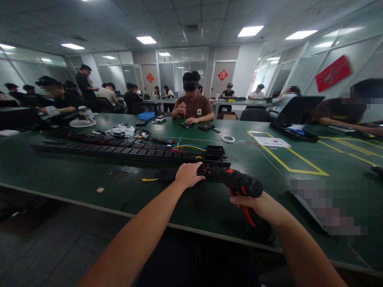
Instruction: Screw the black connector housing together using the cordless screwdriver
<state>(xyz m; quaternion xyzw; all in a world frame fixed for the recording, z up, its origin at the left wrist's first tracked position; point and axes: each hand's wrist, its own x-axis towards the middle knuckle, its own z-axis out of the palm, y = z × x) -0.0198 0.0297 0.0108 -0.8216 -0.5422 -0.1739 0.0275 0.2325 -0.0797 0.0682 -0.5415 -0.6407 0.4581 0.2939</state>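
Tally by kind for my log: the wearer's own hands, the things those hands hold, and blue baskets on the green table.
Own hands (left hand, right hand): 2
Held power drill: 1
Held black socket unit: 1
Blue basket: 1
Total: 5

Blue bskt (146,116) & wht coil (228,138) on grn tbl (68,173).

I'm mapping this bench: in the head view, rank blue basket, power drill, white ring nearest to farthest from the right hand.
1. Power drill: in the right hand
2. White ring: ahead, mid-table
3. Blue basket: farther across, left
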